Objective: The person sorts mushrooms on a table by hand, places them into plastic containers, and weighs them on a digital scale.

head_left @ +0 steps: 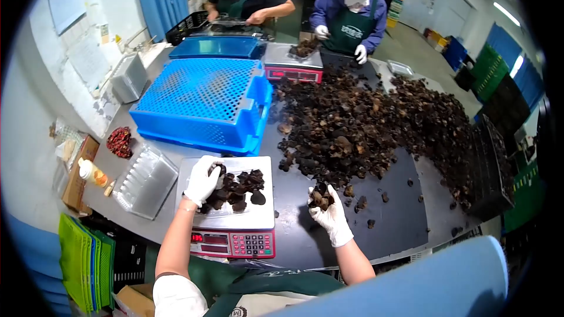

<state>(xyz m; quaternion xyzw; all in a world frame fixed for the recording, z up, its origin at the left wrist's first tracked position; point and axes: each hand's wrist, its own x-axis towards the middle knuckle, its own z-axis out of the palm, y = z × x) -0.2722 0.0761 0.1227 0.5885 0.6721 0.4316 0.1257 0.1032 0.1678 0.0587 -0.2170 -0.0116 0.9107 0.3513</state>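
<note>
My left hand [202, 183], in a white glove, is over the left side of a digital scale [267, 185], its fingers curled round dark wood ear mushrooms. More wood ear mushrooms [238, 188] lie in a clear plastic tray [228, 219] on the scale's plate. Red digits glow on the scale's front panel. To the right, above the dark tabletop, my gloved right hand [332, 217] grips a small bunch of wood ear mushrooms [321, 197]. Just beyond it spreads a large heap of wood ear mushrooms [346, 129].
Blue plastic crates [200, 91] stand beyond my scale. Stacked clear trays [145, 183], a bottle [93, 173] and a red bundle [119, 142] sit at the left. Two people stand across the table near a second scale [294, 64]. A black crate [492, 170] bounds the heap's right.
</note>
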